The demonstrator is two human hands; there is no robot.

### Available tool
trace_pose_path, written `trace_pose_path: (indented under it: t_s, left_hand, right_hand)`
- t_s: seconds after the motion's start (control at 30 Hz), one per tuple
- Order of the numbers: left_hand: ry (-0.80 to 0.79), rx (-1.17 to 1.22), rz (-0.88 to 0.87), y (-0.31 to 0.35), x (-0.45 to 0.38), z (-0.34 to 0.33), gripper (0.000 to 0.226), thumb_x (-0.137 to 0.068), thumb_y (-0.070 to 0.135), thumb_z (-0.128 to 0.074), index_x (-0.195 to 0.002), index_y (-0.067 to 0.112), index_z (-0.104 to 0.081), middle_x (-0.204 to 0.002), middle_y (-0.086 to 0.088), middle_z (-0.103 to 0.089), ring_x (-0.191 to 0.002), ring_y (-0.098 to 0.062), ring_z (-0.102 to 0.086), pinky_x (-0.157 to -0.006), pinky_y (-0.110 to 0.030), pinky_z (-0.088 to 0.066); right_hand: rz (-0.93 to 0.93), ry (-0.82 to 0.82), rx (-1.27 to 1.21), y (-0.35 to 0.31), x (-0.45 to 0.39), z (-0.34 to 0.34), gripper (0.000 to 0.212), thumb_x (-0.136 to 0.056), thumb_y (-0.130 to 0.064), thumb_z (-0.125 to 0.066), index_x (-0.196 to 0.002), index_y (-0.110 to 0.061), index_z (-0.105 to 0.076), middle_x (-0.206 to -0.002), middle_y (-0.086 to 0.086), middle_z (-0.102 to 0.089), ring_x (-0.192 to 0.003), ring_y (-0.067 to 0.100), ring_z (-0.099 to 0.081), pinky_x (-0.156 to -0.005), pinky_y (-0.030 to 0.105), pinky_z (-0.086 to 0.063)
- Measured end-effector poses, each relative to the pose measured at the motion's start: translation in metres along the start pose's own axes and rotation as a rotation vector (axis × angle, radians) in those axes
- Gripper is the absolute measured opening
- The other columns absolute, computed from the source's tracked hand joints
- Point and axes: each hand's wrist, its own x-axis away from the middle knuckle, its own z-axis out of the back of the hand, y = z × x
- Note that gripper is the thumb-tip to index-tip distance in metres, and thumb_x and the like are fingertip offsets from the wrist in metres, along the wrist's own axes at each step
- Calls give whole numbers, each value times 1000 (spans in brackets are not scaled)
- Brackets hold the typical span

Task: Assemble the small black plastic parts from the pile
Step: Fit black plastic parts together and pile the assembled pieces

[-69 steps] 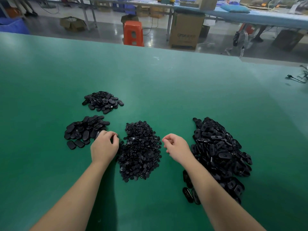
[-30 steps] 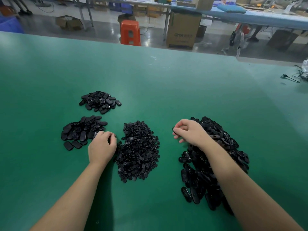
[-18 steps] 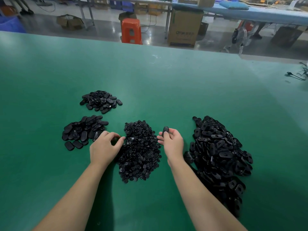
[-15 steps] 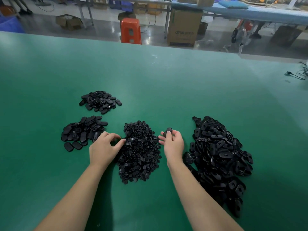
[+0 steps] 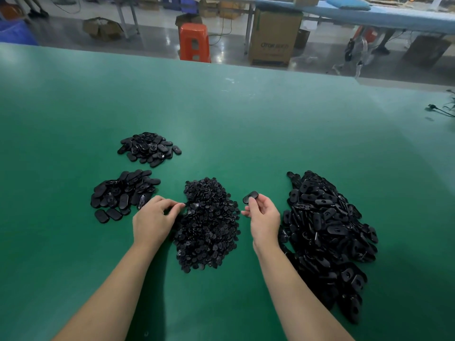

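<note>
On the green table (image 5: pixel 221 114), furthest left, a low heap of flat oval black covers (image 5: pixel 123 193) lies near the person, with a second, smaller heap of oval pieces (image 5: pixel 149 149) behind it. The left hand (image 5: pixel 154 221) rests palm down at the left edge of the middle pile of small round black parts (image 5: pixel 209 222), its fingers curled and the fingertips at the pile; whether they pinch a part cannot be told, since the black pieces blur together. Just right of that pile the right hand (image 5: pixel 264 217) is raised, thumb and forefinger pinching one oval black piece (image 5: pixel 250 197) clear of the table. At the far right sprawls the largest pile, of slotted oval black shells (image 5: pixel 325 232), touching the right forearm.
</note>
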Motion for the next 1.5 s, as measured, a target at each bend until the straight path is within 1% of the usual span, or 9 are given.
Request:
trace_pose_path:
  t_s: [0.17,0.3,0.5,0.73,0.9,1.0,1.23,1.4,1.5]
  left_hand:
    - [-13,3,-19,1,0,0,16,-90,53,-68,-86,39,-75,-78,17,-59,-66,3,-53,-50,-22,-33]
    - [-23,2,-29,0,1,1,14,-89,55,-67,-86,42,-72,-78,20,-57,-67,6,-52,-51,-20,-33]
    - [-25,21,0,-3,1,0,16,-94,46,-61,-92,40,-75,-83,21,-60,-67,6,-53,-52,-21,-33]
    - [-90,72,12,-5,2,3,23,-84,41,-51,-94,45,-72,-89,25,-60,-59,1,-55,-53,-21,-34]
    - [-108,59,11,-7,2,2,15,-86,34,-65,-93,46,-71,-88,23,-60,-63,1,-55,-54,-22,-37]
    - [-103,63,4,-6,2,2,11,-87,36,-66,-90,46,-71,-88,23,-60,-66,1,-56,-55,-23,-39]
    - [-92,59,-11,-6,1,3,12,-91,40,-67,-84,50,-65,-88,22,-60,-71,1,-56,-54,-23,-41]
    - [-85,42,-14,-4,0,5,10,-92,44,-68,-83,49,-65,-86,22,-59,-72,3,-54,-53,-22,-36]
    - [-86,43,-15,-3,0,6,11,-91,43,-69,-82,47,-65,-85,22,-59,-72,3,-54,-53,-22,-37]
  right_hand:
    - [20,-53,-24,-1,0,3,37,-98,-7,-60,-129,-27,-59,-93,-1,-62,-67,5,-69,-69,17,-55]
    - [28,-95,-11,-1,1,5,33,-96,-5,-61,-112,-34,-65,-87,-3,-61,-65,7,-68,-69,21,-56]
    - [22,-117,-106,1,0,5,12,-95,0,-61,-98,-8,-53,-92,8,-75,-82,20,-76,-74,32,-62]
    - [50,-161,36,0,2,3,35,-103,-9,-52,-135,-25,-54,-119,2,-64,-89,11,-75,-69,12,-55]
    - [60,-148,46,-4,6,3,19,-106,-13,-45,-108,-28,-57,-112,-2,-69,-86,9,-75,-71,23,-57]
    - [52,-129,47,-3,10,3,15,-108,-20,-42,-107,-27,-55,-99,-1,-76,-83,8,-75,-72,21,-49]
    - [165,-66,36,3,12,0,11,-104,-10,-49,-101,-19,-54,-106,3,-69,-94,10,-74,-85,26,-58]
    - [184,-87,106,6,12,4,39,-104,-3,-42,-123,-30,-63,-118,-9,-66,-114,0,-64,-98,16,-46]
    - [201,-99,131,5,13,5,46,-104,0,-41,-116,-39,-62,-120,-11,-63,-114,-5,-62,-93,7,-44]
